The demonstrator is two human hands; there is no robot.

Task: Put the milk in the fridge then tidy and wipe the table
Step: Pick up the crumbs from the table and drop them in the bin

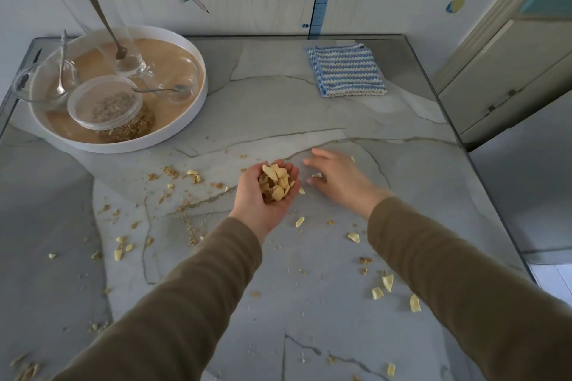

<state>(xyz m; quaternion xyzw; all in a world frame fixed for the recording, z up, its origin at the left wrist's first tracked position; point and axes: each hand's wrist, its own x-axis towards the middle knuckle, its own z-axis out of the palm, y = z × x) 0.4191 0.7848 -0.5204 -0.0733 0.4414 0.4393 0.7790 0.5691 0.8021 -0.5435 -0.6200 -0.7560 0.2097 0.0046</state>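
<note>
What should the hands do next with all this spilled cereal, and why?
Probably the right hand pinches the pale flake beside it and drops it into the cupped left hand, which holds a pile of flakes; more litter the table.

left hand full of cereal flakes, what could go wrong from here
The left hand is heaped with flakes; adding more may spill some back onto the table. Loose pieces near the right edge could be brushed to the floor. Fine crumbs likely need the cloth, not picking by the right hand.
</note>
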